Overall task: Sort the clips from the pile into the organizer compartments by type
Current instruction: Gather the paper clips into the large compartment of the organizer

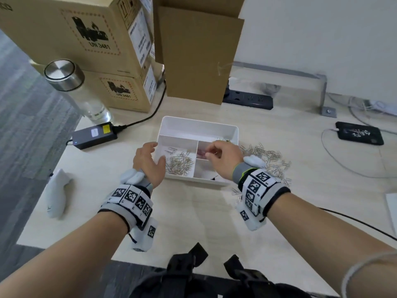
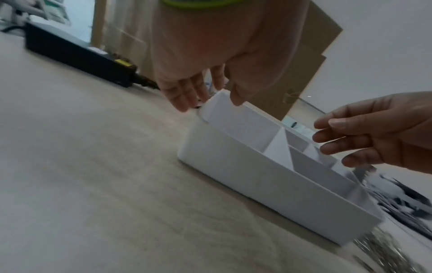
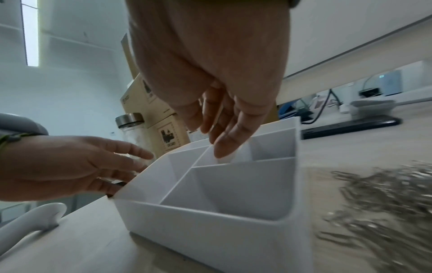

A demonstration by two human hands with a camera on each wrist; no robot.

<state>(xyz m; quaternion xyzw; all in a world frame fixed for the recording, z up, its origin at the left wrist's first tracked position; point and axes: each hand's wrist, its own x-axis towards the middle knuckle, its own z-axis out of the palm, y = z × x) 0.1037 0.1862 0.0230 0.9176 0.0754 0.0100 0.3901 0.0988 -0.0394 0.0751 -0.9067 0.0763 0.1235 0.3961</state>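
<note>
clips [image 1: 266, 160]: loose pile right of organizer [image 1: 199, 127]; light, stiff, slippery wire, pinch singly | left hand [image 1: 148, 162]: relaxed, steadying left wall | right hand [image 1: 223, 160]: over middle-right compartment, fingers extended, apparently empty

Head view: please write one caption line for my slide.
Left hand steadies the white organizer; right hand hovers above its compartments.

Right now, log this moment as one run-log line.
left hand: steadies white plastic organizer at left wall | right hand: over pink-clip compartment, grasp unclear | silver paper clip pile: right of organizer
</note>
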